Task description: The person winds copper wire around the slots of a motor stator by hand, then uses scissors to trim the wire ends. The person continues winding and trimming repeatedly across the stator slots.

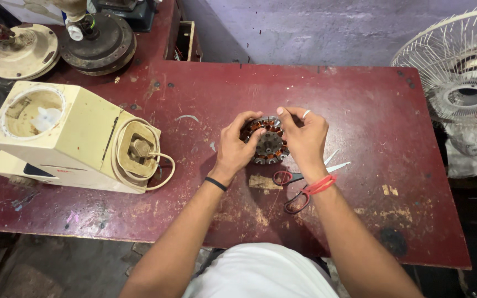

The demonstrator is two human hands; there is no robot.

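Head view, workbench inventory. Item: round motor stator (266,144) with copper windings, lying flat near the middle of the dark red table (360,110). Left hand (234,146) clasps its left rim; right hand (303,135) pinches the far right edge, fingertips closed on it. Red-handled scissors (299,185) lie just near of the stator, partly under the right wrist. Cream appliance housing (67,138) with wrapped cord sits well left; white fan guard (465,72) far right. Handling judgement: steady rim support and light fingertip pressure would spare the windings.
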